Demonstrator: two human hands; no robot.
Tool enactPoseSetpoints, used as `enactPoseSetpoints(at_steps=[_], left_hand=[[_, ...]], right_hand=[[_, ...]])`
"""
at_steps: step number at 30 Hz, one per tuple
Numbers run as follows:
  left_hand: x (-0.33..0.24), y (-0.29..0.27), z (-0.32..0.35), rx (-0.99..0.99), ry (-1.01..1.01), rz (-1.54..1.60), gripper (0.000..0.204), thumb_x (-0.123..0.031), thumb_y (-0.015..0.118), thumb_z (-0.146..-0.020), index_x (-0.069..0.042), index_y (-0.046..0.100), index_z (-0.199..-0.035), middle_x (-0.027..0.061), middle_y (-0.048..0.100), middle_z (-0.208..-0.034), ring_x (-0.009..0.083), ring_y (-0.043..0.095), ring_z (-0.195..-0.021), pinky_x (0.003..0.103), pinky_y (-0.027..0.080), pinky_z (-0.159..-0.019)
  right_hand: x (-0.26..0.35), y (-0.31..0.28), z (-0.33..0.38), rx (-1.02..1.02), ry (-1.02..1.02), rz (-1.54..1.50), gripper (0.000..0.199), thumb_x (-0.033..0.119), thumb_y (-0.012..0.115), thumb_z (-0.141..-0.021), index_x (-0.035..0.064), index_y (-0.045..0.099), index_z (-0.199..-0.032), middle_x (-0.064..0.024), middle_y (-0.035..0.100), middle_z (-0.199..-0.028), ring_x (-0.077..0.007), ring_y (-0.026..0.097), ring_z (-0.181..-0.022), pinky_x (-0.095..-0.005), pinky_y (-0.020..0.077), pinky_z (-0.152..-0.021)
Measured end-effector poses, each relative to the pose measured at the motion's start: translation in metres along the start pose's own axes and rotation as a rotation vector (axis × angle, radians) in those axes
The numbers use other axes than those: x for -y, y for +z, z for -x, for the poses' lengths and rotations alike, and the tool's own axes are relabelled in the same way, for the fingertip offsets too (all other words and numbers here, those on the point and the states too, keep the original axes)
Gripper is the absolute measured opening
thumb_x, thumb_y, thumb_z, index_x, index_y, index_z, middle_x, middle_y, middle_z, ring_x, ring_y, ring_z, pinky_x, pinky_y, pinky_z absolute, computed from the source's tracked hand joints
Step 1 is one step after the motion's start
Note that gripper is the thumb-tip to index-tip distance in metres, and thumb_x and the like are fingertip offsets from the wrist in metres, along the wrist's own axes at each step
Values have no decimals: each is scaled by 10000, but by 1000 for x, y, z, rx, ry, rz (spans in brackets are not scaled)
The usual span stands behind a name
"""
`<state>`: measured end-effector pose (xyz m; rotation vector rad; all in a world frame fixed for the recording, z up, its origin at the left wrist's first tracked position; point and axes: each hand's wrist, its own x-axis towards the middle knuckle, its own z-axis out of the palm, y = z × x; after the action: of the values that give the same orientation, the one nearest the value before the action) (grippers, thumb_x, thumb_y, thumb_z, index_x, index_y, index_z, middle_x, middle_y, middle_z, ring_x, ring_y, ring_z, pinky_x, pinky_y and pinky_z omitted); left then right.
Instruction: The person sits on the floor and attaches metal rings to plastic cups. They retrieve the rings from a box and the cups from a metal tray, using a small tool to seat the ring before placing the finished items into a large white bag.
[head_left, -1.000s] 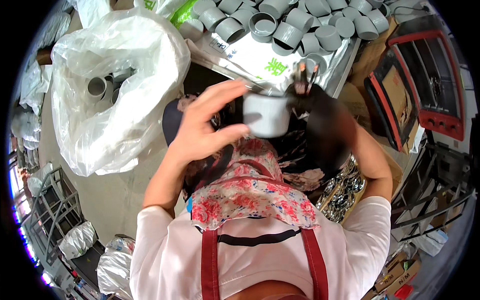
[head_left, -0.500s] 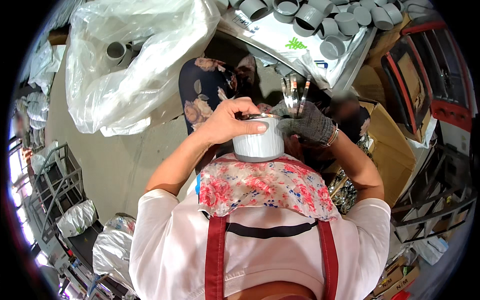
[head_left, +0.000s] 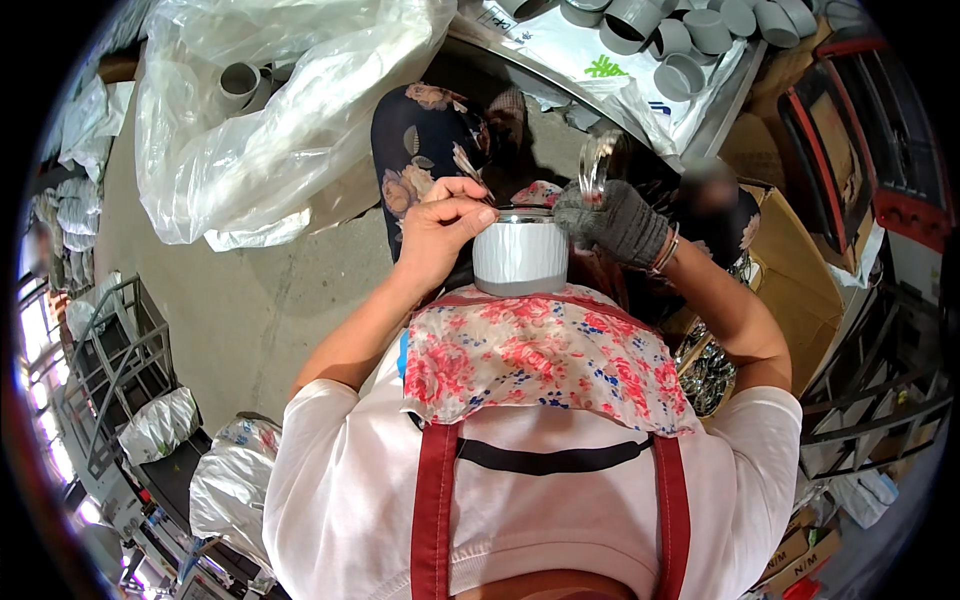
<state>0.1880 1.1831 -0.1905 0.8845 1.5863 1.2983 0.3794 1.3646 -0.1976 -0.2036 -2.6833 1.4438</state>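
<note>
A grey cylindrical pipe fitting [head_left: 520, 258], its side lighter than its lower edge, stands upright on my lap against the flowered apron [head_left: 530, 350]. Around its top rim runs a shiny metal band [head_left: 526, 214]. With thumb and fingers pinched, my left hand [head_left: 448, 222] grips the band at the rim's left side; a thin metal end [head_left: 468, 166] sticks up above the fingers. My right hand [head_left: 612, 222], in a dark grey knitted glove, is closed at the rim's right side on several more metal bands [head_left: 598, 165], which stand up from it, blurred.
A large clear plastic bag [head_left: 330, 130] at the far left holds grey fittings [head_left: 240, 85]. Many more grey fittings [head_left: 680, 78] lie on a white-covered table [head_left: 560, 45] at the far right. An open cardboard box [head_left: 800, 280] with shiny metal bands [head_left: 708, 375] is beside my right arm.
The fitting sits slightly higher in view. My left fingers have shifted from lying across its rim to a pinch at its left edge. The bands in my right hand have swung and blurred.
</note>
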Motion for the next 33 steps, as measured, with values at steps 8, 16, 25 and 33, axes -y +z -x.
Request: enactPoseSetpoints(at_steps=[8,16,25,33], left_hand=[[-24,3,-3,133,-389,506,443,-261,613,-852,6,533,-1196,94,576,-1143,182,535,-1071,310,417,-924],[-36,13,-16,188,-386,680,338,-214,523,-909,33,528,-1139,142,596,-1136,183,594,-993,315,474,-878],[-47,13,-29,196,-517,639,147,-127,607,-829,-4,607,-909,130,647,-1015,166,610,-889,303,483,-816],[-96,-46,-40,-623,116,179,280,-154,561,-832,2,581,-1063,145,619,-1030,228,590,-1002,348,478,-873]], right_hand=[[22,-1,15,-190,130,-372,208,196,594,-861,50,649,-999,-98,663,-953,-220,640,-899,-315,499,-804],[11,13,12,-291,71,-144,293,69,579,-793,78,595,-1086,-147,637,-895,-318,623,-792,-385,512,-663],[14,-3,-7,-136,-221,271,283,223,551,-766,88,620,-1006,-122,601,-1031,-307,581,-958,-406,469,-811],[-84,-77,-37,-354,-190,862,448,201,546,-776,71,500,-1203,-139,579,-903,-294,580,-756,-417,485,-640]])
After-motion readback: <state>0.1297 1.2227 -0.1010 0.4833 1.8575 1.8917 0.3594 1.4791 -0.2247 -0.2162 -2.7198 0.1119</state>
